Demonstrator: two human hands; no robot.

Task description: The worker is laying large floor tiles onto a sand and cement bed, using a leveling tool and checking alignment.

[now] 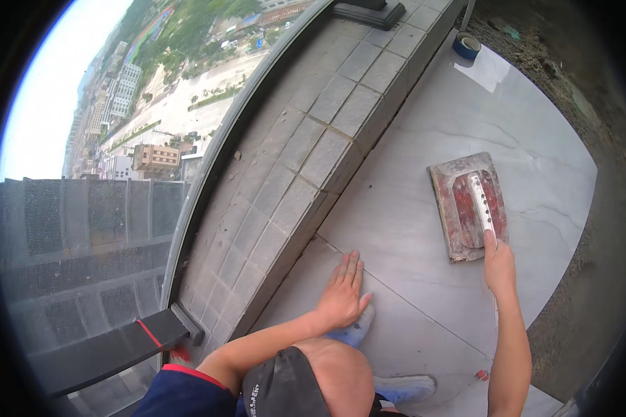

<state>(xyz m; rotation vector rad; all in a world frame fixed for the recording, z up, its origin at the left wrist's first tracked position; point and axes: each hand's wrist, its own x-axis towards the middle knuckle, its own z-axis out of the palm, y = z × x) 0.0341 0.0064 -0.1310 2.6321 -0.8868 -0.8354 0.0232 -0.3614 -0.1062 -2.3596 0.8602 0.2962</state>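
My left hand [343, 288] lies flat with fingers stretched out on the near grey tile [292, 299], its fingertips at the joint with the far tile [403, 201]. My right hand [499, 267] is closed round the near end of the pale, perforated handle of a tiling float [466, 208]. The float has a rectangular, mortar-stained base with red patches and rests on the far tile. Both tiles are large, with faint veins. Whether anything sits under the float is hidden.
A low ledge of small grey tiles [320, 156] borders the floor tiles on the left, beside a window. A blue tape roll [467, 45] and white sheet [490, 68] lie at the far end. Rough mortar ground [570, 333] runs along the right. My knee [337, 379] and blue shoes [407, 388] are close by.
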